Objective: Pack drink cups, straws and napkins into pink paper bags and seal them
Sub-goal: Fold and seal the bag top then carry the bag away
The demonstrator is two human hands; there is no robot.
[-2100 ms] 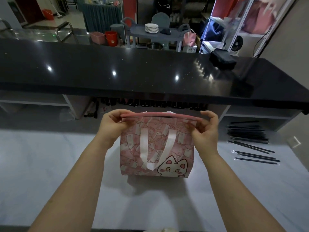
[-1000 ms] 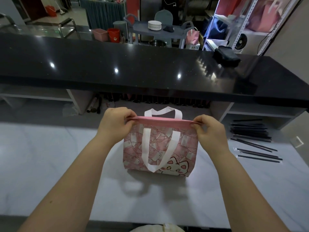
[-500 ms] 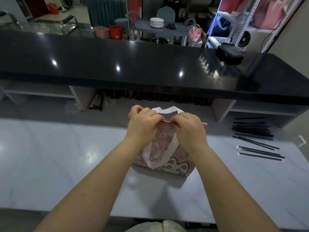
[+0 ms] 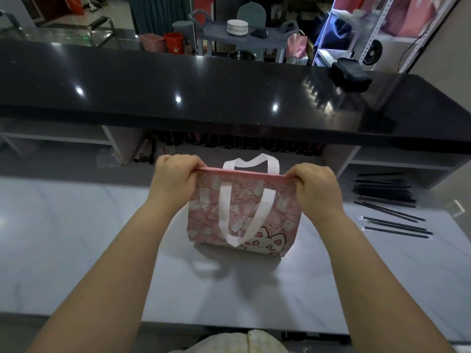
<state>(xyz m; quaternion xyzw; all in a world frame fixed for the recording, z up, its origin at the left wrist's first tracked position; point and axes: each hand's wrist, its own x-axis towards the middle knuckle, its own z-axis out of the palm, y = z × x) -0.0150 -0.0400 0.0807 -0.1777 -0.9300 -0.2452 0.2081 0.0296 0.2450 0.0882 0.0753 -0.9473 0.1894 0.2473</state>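
Observation:
A pink paper bag (image 4: 277, 210) with a cartoon cat print and white ribbon handles stands upright on the white marble counter (image 4: 76, 250). Its top edge is pressed flat and closed. My left hand (image 4: 175, 184) pinches the left end of that top edge, and my right hand (image 4: 316, 188) pinches the right end. One white handle hangs down the front of the bag, the other sticks up behind the top edge. What is inside the bag is hidden. Several black wrapped straws (image 4: 392, 212) lie on the counter to the right.
A raised black bar top (image 4: 204, 98) runs across behind the work counter, with a black pouch (image 4: 350, 75) on its right part. Under it are open shelves. A cart with stacked white plates (image 4: 237, 27) stands in the room beyond.
Half a second ago both hands were together at the middle of the bag's top. They have slid apart to its two ends, and the top edge is pulled straight.

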